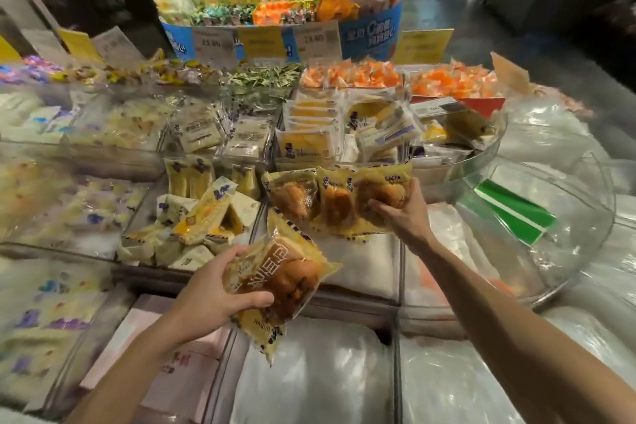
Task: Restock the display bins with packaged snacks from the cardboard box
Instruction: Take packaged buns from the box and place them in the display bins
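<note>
Bread packets are what you are putting out now, and the step in hand looks like the placing itself. Both of your hands are over the display, not at the cardboard box, which is not in the picture.

Your right hand, a little right of the centre of the frame, is closed on the packet at the right end of a row of three, with its fingers curled onto it. The row is over the back part of a clear bin with a white lining, which shows almost no stock. Whether the two other packets already stand there or hang from your grip, I cannot tell.

Your left hand, lower and left of centre, grips one more packet, fingers and thumb curled round its left side. It holds the packet tilted above the near edge of the same bin. Sandwich packets fill the bin just to the left.

For the next move, I think you need to set the right packet upright beside its neighbours and let go. Then bring the left one in front of the row, label forward. The wrapping looks slippery, so handle it gently.
</note>
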{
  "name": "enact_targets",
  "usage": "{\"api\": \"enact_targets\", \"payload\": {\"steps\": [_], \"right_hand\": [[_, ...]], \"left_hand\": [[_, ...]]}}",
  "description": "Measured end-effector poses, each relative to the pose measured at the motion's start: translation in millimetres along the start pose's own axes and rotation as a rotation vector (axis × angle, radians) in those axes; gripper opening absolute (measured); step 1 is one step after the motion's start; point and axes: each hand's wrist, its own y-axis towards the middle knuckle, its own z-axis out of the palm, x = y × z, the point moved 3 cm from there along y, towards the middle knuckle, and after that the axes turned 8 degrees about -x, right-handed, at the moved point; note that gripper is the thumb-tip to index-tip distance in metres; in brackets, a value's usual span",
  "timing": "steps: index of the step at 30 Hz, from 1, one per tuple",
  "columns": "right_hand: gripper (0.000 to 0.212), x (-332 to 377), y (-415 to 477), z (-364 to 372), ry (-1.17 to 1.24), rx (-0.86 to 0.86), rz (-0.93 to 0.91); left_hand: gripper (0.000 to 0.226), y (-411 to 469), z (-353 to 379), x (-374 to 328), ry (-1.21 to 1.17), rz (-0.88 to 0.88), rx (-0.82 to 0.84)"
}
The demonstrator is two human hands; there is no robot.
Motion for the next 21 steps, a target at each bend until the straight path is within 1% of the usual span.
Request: {"api": "enact_targets", "payload": {"steps": [4, 7, 9, 10, 12, 13, 14, 16, 18, 19, 21], "right_hand": [[0.065, -5.2, 20.2, 11.0, 0.038, -0.008, 0.000], [0.066, -9.6, 24.6, 21.8, 0.042, -0.013, 0.022], [0.072, -10.5, 25.2, 28.3, -0.081, 0.031, -0.032], [0.075, -10.2, 26.3, 28.5, -0.214, 0.022, -0.086], [0.081, -12.7, 27.4, 20.1, -0.640, -0.094, -0.199], [0.083, -13.9, 23.8, 13.6, -0.811, -0.161, -0.200], [0.082, -15.7, 19.2, 8.2, -0.908, -0.203, -0.178], [0.075, -18.5, 7.5, 4.8, -0.939, -0.223, -0.110], [0.070, -21.1, 2.6, 8.2, -0.897, -0.221, -0.050], [0.069, -19.9, 1.1, 9.2, -0.872, -0.223, 0.001], [0.070, -16.9, -2.6, 10.4, -0.896, -0.215, 0.066]], "left_hand": [[0.061, 12.5, 4.8, 5.8, 0.003, -0.033, -0.003], [0.065, 26.3, 12.8, 7.7, 0.000, -0.032, 0.031], [0.064, 35.2, 19.6, 5.8, 0.002, -0.007, 0.062], [0.063, 39.8, 22.2, 4.4, 0.004, 0.011, 0.076], [0.063, 49.4, 23.5, 3.0, -0.001, 0.035, 0.103], [0.064, 54.5, 22.4, 4.7, -0.003, 0.042, 0.117], [0.066, 58.9, 20.6, 6.7, -0.006, 0.050, 0.131], [0.072, 66.9, 17.3, 11.7, -0.025, 0.051, 0.149], [0.071, 74.0, 14.4, 15.0, -0.036, 0.049, 0.153], [0.069, 77.4, 12.7, 16.6, -0.034, 0.054, 0.159], [0.067, 82.6, 8.9, 20.9, -0.028, 0.058, 0.183]]}}
